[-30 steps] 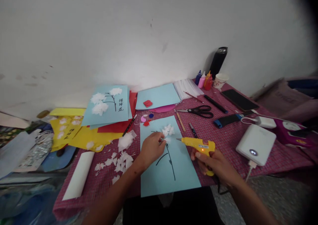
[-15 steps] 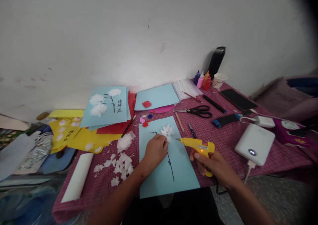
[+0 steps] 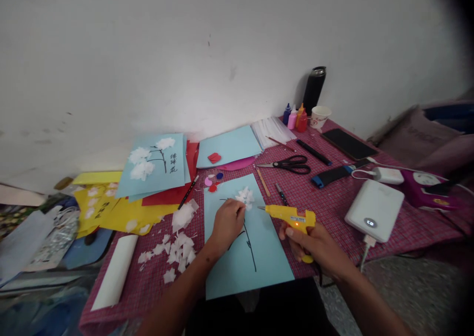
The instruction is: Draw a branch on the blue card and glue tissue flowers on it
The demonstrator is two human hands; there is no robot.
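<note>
My right hand is wrapped round a yellow hot glue gun, its small orange light lit. The gun's metal nozzle points left over a light blue sheet. On that sheet are a drawn black branch and a cluster of white paper petals. Just below the cluster, my left hand has its fingers pinched together over the sheet; what they hold, if anything, is hidden. Loose white paper petals lie left of the sheet, beside a stack of white paper squares.
A finished flower picture lies at the back left. Scissors, a wooden stick and a pen are beyond the glue gun. A white power bank, phone and paper cup are on the right.
The view has shifted slightly, moving things a little left in the picture. My left hand has moved slightly off the drawn branch, showing more of it. The glue gun stays near the petals.
</note>
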